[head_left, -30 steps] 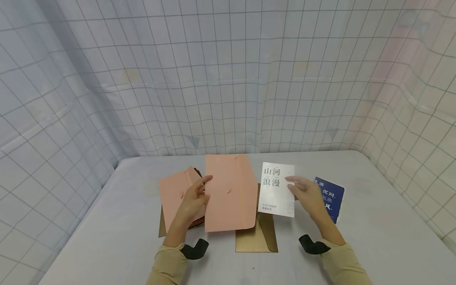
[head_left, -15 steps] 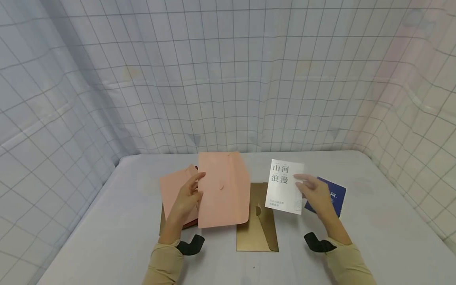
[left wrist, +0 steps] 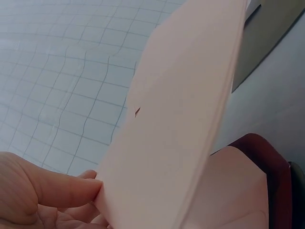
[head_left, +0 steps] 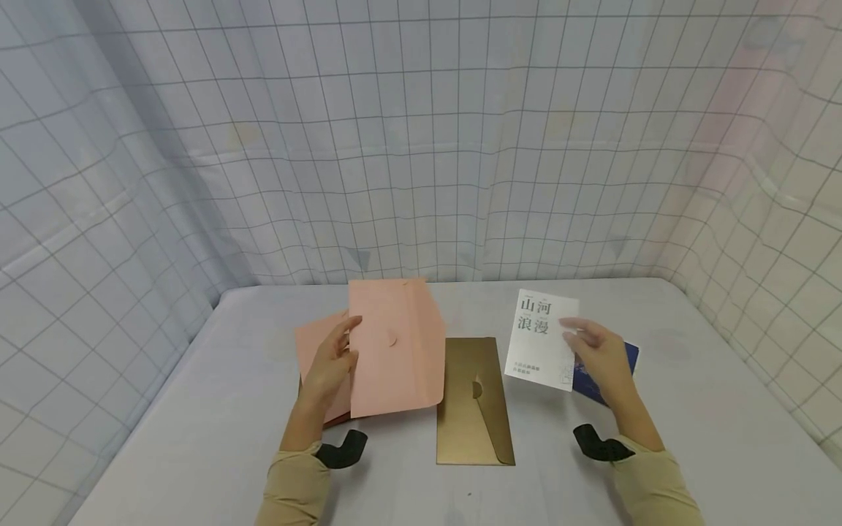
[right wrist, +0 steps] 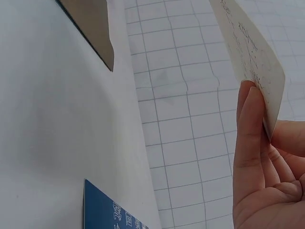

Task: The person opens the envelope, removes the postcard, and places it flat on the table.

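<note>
My left hand (head_left: 332, 363) pinches the left edge of a pink envelope (head_left: 388, 372), its flap side at the right, held up off the table. In the left wrist view the thumb presses on the envelope (left wrist: 167, 119). My right hand (head_left: 601, 358) pinches the right edge of a white card (head_left: 536, 351) printed with large Chinese characters. Writing on the card's back (right wrist: 252, 52) shows in the right wrist view. Between the hands a gold envelope (head_left: 463, 409) lies on the table. Partly behind my right hand is a blue card (head_left: 588, 383) with white characters.
Beneath my left hand lies another pink envelope (head_left: 312, 340), with a dark red one (left wrist: 281, 191) under it. The white table (head_left: 421, 489) ends at a grid-patterned white curtain (head_left: 421, 183) at the back and sides.
My left hand has carried the pink envelope leftward, uncovering more of the gold envelope. My right hand has moved the white card to the right, over part of the blue card.
</note>
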Available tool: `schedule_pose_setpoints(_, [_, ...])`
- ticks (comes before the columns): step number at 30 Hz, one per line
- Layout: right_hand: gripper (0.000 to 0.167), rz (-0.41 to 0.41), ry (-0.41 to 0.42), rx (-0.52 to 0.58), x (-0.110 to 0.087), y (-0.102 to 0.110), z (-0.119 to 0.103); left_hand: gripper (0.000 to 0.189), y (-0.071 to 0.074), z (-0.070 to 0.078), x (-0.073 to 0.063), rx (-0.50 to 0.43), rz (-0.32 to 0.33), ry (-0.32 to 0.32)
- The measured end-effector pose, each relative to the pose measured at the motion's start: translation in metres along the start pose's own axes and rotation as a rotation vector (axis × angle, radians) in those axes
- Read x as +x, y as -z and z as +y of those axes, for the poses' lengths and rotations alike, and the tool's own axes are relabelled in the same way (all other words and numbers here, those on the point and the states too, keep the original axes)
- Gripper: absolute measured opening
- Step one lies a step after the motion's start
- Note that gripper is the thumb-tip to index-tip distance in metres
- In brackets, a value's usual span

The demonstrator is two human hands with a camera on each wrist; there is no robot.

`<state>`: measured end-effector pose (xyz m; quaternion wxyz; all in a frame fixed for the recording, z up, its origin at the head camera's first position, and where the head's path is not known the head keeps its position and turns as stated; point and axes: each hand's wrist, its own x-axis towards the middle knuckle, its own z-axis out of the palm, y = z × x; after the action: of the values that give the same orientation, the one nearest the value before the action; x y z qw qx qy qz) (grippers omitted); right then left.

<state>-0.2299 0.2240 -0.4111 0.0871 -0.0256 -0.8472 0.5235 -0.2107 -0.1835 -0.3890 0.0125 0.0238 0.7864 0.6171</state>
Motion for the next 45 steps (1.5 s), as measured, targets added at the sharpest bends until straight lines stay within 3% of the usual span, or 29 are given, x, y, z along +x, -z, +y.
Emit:
schedule_pose_setpoints(8, [0.045, -0.03, -0.037, 0.047, -0.001, 0.009, 0.0, 0.065, 0.006, 0.0, -0.001, -0.028, 0.026, 0.016])
schedule_pose_setpoints(13, [0.042, 0.006, -0.048, 0.013, -0.001, 0.014, -0.003, 0.063, 0.01, 0.0, -0.001, -0.038, 0.055, 0.023])
schedule_pose_setpoints(22, [0.048, 0.073, -0.068, 0.039, 0.031, 0.018, 0.072, 0.065, 0.016, 0.0, -0.002, -0.058, 0.113, 0.03])
schedule_pose_setpoints(27, [0.042, 0.088, -0.097, 0.065, 0.04, 0.024, 0.086, 0.064, 0.021, 0.0, -0.002, -0.051, 0.154, 0.055])
schedule_pose_setpoints(33, [0.047, 0.09, -0.097, 0.108, 0.034, 0.031, 0.076, 0.063, 0.028, -0.002, -0.003, -0.055, 0.182, 0.044])
schedule_pose_setpoints(41, [0.044, 0.049, -0.107, 0.145, 0.005, 0.044, 0.019, 0.065, 0.033, -0.002, -0.004, -0.059, 0.229, 0.065])
schedule_pose_setpoints(45, [0.04, 0.049, -0.123, 0.19, 0.009, 0.049, 0.029, 0.065, 0.038, -0.004, -0.004, -0.045, 0.244, 0.1])
